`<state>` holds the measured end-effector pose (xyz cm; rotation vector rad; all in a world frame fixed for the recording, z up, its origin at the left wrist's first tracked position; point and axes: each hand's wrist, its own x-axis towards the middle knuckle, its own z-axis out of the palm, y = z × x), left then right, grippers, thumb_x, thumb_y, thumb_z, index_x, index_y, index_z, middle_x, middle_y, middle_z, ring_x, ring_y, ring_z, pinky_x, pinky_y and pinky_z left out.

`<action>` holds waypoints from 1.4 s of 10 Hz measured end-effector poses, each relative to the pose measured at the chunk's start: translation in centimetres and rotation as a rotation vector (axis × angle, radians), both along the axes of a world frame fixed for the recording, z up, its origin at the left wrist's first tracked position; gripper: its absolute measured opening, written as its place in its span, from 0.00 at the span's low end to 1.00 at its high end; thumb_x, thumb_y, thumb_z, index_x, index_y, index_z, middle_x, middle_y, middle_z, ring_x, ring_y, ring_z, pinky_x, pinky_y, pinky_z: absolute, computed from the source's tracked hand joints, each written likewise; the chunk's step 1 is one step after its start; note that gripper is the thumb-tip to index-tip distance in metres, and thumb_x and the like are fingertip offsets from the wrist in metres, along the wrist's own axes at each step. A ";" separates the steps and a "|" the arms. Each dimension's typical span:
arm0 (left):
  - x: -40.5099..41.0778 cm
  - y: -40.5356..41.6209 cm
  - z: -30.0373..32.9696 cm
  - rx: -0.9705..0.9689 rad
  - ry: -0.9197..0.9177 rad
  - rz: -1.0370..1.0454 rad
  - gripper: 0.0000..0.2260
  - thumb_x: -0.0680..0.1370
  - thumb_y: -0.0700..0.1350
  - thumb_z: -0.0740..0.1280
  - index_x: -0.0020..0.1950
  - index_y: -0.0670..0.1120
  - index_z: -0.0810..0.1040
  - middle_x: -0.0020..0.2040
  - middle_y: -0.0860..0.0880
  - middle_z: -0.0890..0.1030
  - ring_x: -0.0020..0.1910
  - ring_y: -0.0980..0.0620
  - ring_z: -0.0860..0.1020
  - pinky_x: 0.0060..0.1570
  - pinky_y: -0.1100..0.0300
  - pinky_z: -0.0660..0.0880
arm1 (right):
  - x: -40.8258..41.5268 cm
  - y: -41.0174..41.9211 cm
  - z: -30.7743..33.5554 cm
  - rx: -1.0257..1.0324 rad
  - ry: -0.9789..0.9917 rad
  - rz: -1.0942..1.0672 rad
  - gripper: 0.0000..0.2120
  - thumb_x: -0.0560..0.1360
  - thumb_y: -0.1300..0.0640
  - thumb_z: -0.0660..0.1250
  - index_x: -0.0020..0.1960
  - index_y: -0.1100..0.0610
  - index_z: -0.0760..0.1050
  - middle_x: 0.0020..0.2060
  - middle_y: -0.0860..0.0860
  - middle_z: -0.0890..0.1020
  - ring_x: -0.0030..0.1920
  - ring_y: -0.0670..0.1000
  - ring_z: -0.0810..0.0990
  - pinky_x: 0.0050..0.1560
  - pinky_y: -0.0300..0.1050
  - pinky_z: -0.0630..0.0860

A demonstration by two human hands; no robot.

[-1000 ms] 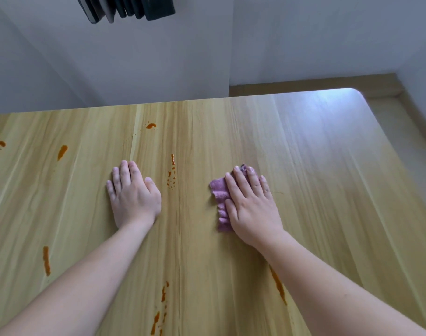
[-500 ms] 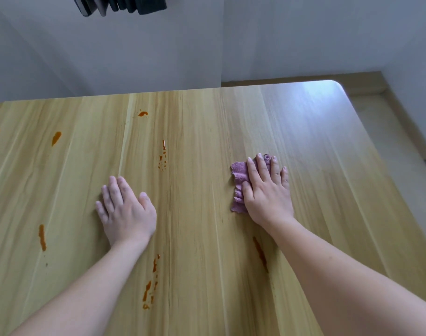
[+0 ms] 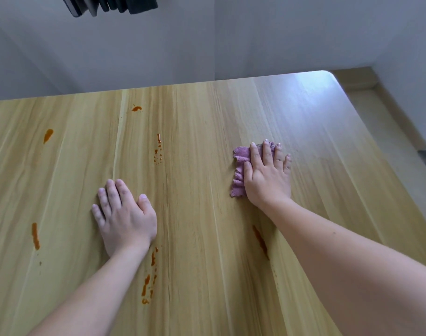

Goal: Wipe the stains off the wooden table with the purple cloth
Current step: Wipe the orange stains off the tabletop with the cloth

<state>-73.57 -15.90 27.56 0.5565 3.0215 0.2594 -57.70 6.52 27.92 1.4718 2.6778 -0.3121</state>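
right hand [image 3: 267, 175] with purple cloth [image 3: 239, 170] now further right, off stains [image 3: 158, 149]; grip flat, pressing cloth. left hand [image 3: 124, 217] flat on desk [image 3: 207, 117]. risk: streak [image 3: 260, 241] under forearm smears.

Bare forearms, no sleeves; short plain fingernails.

Bare wooden table [image 3: 316, 132] lies open beyond the purple cloth [image 3: 239, 166]; the left hand [image 3: 124, 214] blocks leftward.
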 end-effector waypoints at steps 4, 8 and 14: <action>0.0 -0.1 0.0 0.008 0.011 -0.002 0.28 0.80 0.52 0.53 0.77 0.42 0.53 0.78 0.44 0.54 0.77 0.45 0.50 0.74 0.45 0.46 | 2.5 7.2 1.0 -0.098 0.027 -0.942 0.29 0.81 0.48 0.44 0.79 0.57 0.43 0.78 0.56 0.43 0.76 0.64 0.38 0.73 0.62 0.34; 0.1 0.0 0.0 0.014 0.010 -0.006 0.28 0.80 0.52 0.53 0.77 0.40 0.54 0.78 0.43 0.54 0.77 0.44 0.49 0.74 0.44 0.46 | -2.8 -3.6 0.3 -0.047 0.011 -0.337 0.31 0.81 0.47 0.46 0.78 0.59 0.41 0.78 0.59 0.42 0.76 0.62 0.38 0.74 0.59 0.36; 0.1 -0.1 0.2 0.023 0.001 -0.009 0.29 0.79 0.52 0.52 0.77 0.40 0.53 0.78 0.43 0.53 0.77 0.44 0.49 0.74 0.44 0.46 | 6.5 -4.9 0.3 0.002 -0.062 -0.151 0.29 0.81 0.44 0.45 0.79 0.51 0.46 0.78 0.54 0.45 0.77 0.58 0.40 0.75 0.57 0.38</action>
